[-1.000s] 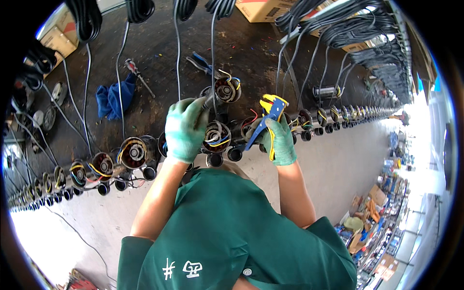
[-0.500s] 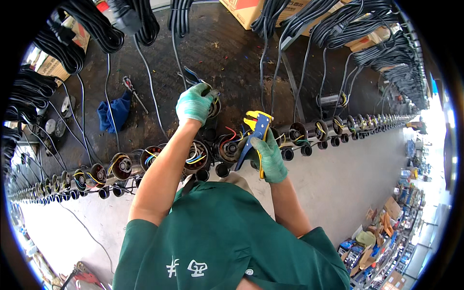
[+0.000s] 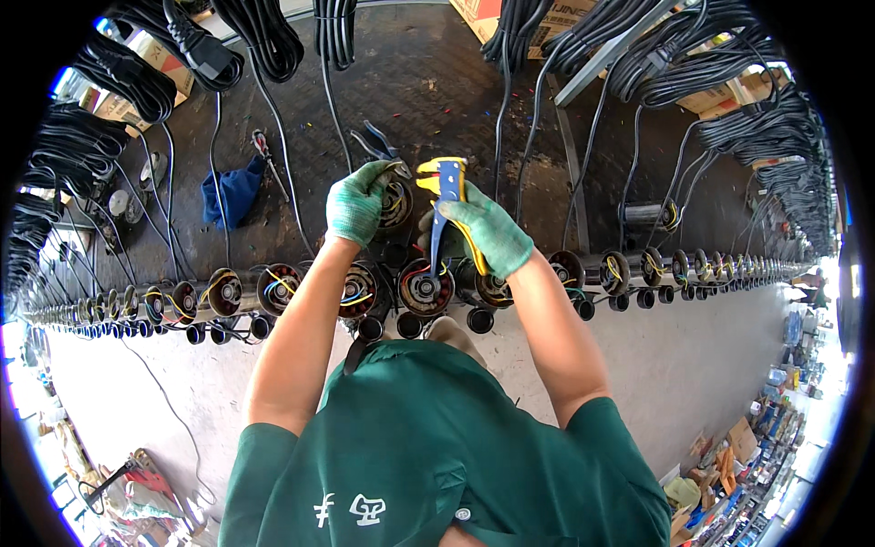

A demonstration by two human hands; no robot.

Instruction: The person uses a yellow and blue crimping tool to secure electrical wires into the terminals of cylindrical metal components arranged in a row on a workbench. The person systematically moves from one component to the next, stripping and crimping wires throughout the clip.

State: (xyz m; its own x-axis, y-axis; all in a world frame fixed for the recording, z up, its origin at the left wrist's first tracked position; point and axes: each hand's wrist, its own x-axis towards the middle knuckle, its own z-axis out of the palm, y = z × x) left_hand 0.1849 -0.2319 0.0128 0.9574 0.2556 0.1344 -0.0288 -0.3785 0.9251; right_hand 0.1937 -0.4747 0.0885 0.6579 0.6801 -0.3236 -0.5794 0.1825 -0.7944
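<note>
My left hand (image 3: 357, 208), in a pale green glove, is closed on the end of a grey-black cable (image 3: 334, 109) that hangs from a coil above. Its fingertips point at the wire stripper's jaws. My right hand (image 3: 489, 234), also gloved, grips the blue and yellow wire stripper (image 3: 448, 187) by its handles, jaws up and just right of the left fingertips. Between the hands lies an open round motor housing (image 3: 396, 206) with wires inside. Nearer me is another motor (image 3: 427, 290) with red and blue wires. Dark-handled pliers (image 3: 377, 143) lie beyond my left hand.
A long row of motor housings (image 3: 225, 291) runs along the front edge of the dark table (image 3: 437, 100). Coiled black cables (image 3: 260, 41) hang overhead on both sides. A blue cloth (image 3: 233, 194) and a screwdriver (image 3: 271, 164) lie left. A loose metal cylinder (image 3: 645, 216) lies right.
My right hand has carried the wire stripper up and left, from beside the motors to the left fingertips. The left hand keeps its grip near the same place; the view has shifted slightly.
</note>
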